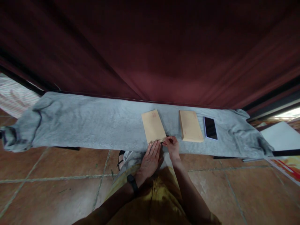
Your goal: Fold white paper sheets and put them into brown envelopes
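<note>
A tan envelope (153, 125) lies flat on a grey cloth (93, 125) spread over a low surface. My left hand (150, 159) rests with fingers stretched out, its tips touching the envelope's near edge. My right hand (172, 146) is curled, fingertips pinching the envelope's near right corner. A black band sits on my left wrist. To the right lies a stack of tan envelopes (190, 125), apart from both hands.
A dark phone (210, 127) lies face up right of the stack. A maroon curtain (150, 50) hangs behind the cloth. Brown floor tiles (47, 187) lie below. White and coloured sheets (281, 137) sit at the far right.
</note>
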`<state>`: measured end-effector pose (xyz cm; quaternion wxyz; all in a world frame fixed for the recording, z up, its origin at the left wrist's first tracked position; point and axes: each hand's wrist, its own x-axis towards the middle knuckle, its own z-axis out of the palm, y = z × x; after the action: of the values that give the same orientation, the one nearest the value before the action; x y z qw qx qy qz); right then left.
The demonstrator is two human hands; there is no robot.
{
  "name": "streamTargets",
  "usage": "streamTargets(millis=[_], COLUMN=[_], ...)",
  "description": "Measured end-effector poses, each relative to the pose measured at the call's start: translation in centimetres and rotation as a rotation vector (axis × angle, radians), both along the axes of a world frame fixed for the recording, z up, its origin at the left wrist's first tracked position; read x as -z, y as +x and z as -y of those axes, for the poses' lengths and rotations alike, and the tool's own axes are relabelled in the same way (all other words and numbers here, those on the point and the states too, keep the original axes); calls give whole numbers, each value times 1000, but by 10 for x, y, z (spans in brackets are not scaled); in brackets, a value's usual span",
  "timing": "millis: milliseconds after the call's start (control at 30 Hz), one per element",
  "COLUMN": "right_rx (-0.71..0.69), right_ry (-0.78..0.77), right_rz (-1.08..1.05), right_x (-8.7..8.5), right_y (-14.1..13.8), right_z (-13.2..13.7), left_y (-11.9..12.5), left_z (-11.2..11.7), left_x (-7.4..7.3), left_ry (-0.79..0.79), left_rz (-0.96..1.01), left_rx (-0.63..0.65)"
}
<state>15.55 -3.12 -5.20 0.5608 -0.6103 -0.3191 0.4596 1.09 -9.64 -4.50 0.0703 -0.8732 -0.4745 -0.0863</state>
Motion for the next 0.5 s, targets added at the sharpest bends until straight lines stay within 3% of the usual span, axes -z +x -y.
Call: streamTargets(millis=[200,500], right_rx=[-26,-106], right_ry=[17,33], right_rz=[142,531], right_x=[-3,-15], right_y=[-2,4], right_z=[5,6], left_y=[0,0], left_z=[-2,-1], left_x=[4,4], left_ry=[-46,-70], left_rz=[29,19], left_rx=[9,-5])
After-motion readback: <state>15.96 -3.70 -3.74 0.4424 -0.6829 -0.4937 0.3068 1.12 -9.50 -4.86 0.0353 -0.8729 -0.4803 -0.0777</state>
